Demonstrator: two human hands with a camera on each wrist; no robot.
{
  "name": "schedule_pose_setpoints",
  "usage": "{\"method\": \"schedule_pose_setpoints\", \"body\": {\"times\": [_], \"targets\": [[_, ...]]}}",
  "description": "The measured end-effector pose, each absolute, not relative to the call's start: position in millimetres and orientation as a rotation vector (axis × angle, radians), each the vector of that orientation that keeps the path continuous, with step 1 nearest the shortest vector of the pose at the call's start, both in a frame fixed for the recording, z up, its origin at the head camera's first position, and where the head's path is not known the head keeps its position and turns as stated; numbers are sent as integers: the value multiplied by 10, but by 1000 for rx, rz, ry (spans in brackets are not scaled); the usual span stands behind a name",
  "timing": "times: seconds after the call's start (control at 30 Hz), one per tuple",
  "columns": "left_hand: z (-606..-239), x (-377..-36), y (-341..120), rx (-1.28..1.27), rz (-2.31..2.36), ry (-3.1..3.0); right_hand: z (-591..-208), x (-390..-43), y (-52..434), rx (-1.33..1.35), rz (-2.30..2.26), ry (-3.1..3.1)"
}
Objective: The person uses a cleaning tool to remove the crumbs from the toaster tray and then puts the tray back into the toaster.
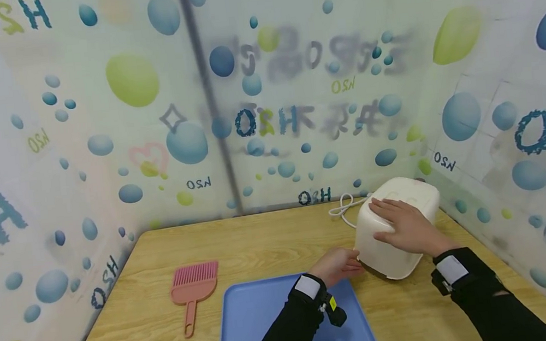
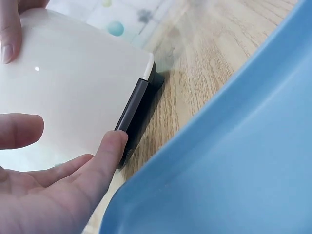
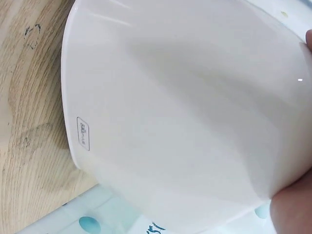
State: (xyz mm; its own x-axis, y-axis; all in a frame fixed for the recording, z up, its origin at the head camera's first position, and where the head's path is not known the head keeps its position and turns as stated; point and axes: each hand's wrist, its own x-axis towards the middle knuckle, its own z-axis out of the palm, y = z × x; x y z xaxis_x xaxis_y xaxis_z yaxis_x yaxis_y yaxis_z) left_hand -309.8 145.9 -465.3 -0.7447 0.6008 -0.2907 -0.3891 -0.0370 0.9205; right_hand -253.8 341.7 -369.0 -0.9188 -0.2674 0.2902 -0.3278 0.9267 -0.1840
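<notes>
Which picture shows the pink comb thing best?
The head view: the pink scoop lies whole on the table, left of the blue tray. Neither wrist view shows it; they see only the white appliance.

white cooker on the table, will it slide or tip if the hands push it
The cooker has a smooth glossy shell, so the right hand lying flat on it may slip. It already leans, one base edge off the table, so it can probably tip further. Its cord trails behind and might drag.
</notes>
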Motion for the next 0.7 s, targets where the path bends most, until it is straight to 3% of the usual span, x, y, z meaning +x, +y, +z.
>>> {"method": "schedule_pose_setpoints", "body": {"times": [0.23, 0.7], "targets": [[-4653, -3095, 1457, 179, 1863, 1549, -3693, -2558, 3464, 490, 454, -2800], [-4622, -3079, 1595, 113, 1871, 1587, -3703, -2418, 3424, 278, 312, -2865]]}}
